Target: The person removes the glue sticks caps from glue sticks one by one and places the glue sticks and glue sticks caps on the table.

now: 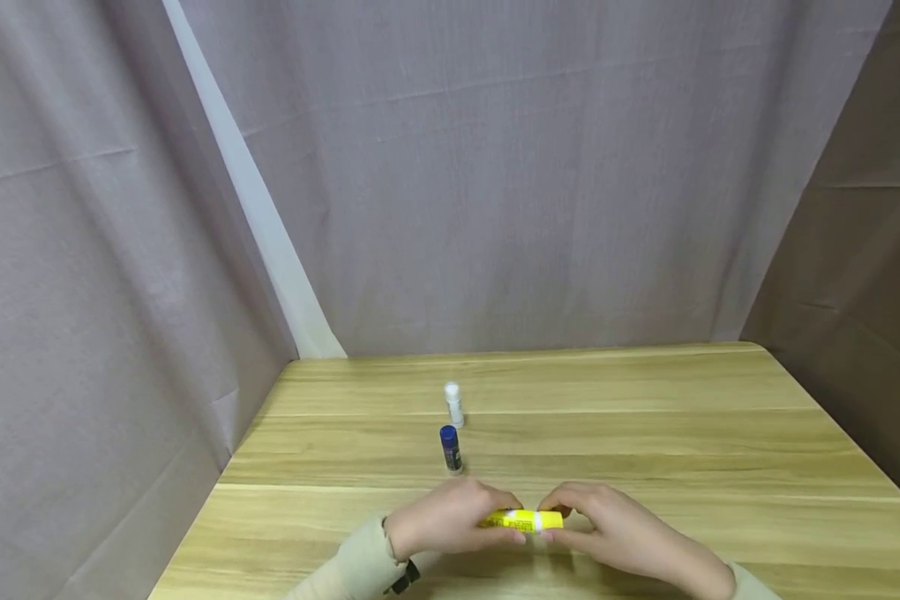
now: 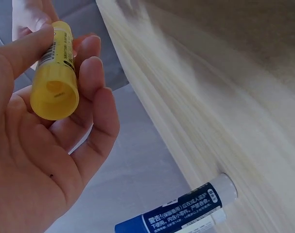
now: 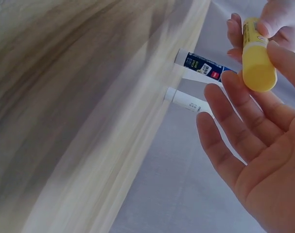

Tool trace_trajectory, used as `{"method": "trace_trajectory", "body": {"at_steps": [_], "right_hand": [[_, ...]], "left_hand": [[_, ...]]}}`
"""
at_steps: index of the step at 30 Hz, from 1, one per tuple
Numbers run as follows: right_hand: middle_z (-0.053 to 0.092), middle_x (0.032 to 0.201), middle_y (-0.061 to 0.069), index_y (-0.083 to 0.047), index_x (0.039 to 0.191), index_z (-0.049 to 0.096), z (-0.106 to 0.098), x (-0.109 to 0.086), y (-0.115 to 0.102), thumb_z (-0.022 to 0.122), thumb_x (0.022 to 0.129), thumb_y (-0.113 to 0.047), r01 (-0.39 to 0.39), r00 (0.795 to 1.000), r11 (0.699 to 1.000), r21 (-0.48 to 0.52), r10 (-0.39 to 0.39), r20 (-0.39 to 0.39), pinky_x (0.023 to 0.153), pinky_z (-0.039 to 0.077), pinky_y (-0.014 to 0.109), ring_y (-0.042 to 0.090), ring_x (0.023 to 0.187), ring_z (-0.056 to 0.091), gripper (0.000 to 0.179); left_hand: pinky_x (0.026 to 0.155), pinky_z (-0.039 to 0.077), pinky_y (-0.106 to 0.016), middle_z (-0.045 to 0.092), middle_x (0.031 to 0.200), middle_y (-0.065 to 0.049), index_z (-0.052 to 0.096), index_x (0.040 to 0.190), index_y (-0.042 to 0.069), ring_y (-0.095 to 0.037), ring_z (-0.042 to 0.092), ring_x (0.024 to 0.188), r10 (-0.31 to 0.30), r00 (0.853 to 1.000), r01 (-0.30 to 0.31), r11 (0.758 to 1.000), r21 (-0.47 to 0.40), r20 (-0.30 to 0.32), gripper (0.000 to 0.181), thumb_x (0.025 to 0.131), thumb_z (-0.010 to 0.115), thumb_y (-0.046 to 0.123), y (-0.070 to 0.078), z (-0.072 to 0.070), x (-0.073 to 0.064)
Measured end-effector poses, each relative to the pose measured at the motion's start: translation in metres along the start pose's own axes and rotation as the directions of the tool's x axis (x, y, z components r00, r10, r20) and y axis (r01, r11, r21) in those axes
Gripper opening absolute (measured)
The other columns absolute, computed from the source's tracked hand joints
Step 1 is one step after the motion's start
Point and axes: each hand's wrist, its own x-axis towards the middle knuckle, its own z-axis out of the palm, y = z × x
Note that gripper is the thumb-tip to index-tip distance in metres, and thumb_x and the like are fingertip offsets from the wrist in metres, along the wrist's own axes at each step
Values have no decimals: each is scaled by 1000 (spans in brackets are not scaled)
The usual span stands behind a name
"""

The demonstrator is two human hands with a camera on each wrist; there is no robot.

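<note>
Left hand (image 1: pixel 457 518) and right hand (image 1: pixel 617 530), nearest, pinch a yellow glue stick (image 1: pixel 523 522) toward opposite ends, apparently keeping it level and steady above the table (image 1: pixel 645 433). Blue-capped stick (image 1: pixel 451 450) and white stick (image 1: pixel 454 407) stand upright beyond, presumably so neither rolls.

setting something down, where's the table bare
Bare table right of the white glue stick and navy glue stick, to the right edge; smaller patch left of them. Crowded: near side, where left hand and right hand hold the yellow glue stick.
</note>
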Motion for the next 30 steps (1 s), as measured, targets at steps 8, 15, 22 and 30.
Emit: {"method": "trace_trajectory", "body": {"at_steps": [8,15,22,30], "right_hand": [[60,97,-25,-34,104,65,2,-2,2,68,95,-42,9,1000,1000,9,-10,14,71,53,28,-2,87,56,13],[60,99,-24,-32,106,66,-1,-6,6,68,94,-45,-24,999,1000,-5,24,36,70,52,26,0,86,55,18],[58,104,-21,-25,108,69,-6,-13,11,72,93,-41,-57,998,997,-60,57,-2,73,56,30,4,91,60,23],[56,101,-20,-22,105,65,-13,-23,20,75,91,-36,-76,997,993,-95,74,-27,69,52,26,0,84,54,22]], "left_hand": [[58,38,-4,64,86,16,72,109,15,11,43,63,-5,1000,5,1000,1,11,28,99,64,40,0,5,-1],[59,40,-4,68,90,15,72,112,14,11,46,63,-45,998,46,999,-16,36,31,99,64,41,-1,6,-2],[60,41,-5,69,91,15,73,112,15,11,47,64,-70,997,71,997,-12,43,33,98,64,43,-5,8,-4],[61,41,-6,66,88,17,72,111,16,10,48,66,-97,994,98,995,-17,54,31,99,63,44,-8,6,-13]]}}
